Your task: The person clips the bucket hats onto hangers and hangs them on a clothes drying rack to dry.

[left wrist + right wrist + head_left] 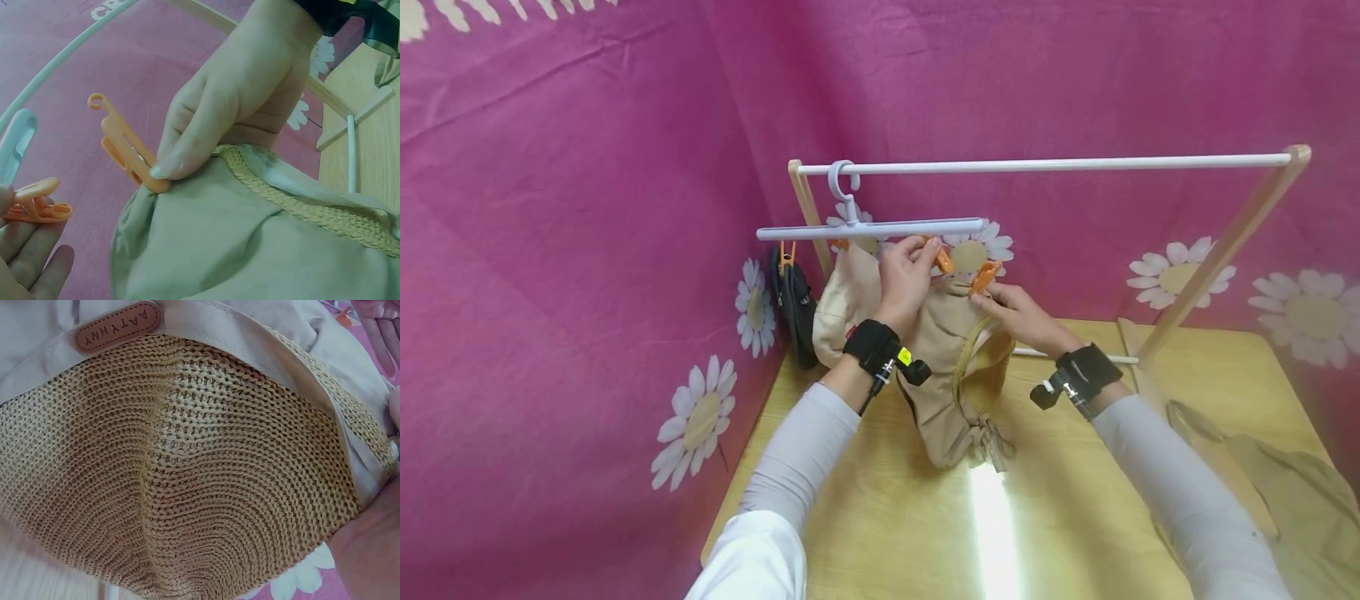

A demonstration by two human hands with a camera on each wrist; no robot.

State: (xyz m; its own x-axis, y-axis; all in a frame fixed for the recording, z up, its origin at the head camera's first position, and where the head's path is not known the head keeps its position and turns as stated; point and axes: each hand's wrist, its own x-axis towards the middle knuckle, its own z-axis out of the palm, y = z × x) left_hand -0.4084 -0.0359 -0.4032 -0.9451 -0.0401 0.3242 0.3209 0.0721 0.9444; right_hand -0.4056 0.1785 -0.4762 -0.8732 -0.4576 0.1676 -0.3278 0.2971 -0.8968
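My left hand [906, 279] pinches an orange clip [943, 260] just below the right end of the pale hanger [880, 228]. In the left wrist view, this clip [39, 203] lies between my thumb and fingers. My right hand [1024, 317] pinches the edge of a tan sun hat [943, 333] where a second orange clip [986, 277] grips its fabric. The left wrist view shows my right thumb pressing at that clip's [131, 147] base. Knitted weave [187, 456] and a leather label [119, 326] on the hat fill the right wrist view.
The hanger hooks on a rack's white rod [1045, 163] with wooden legs. A cream cap [846, 304] hangs under the hanger's left part. Behind it is a black item [797, 308] with an orange clip. Khaki fabric [1292, 500] lies on the wooden table [880, 533].
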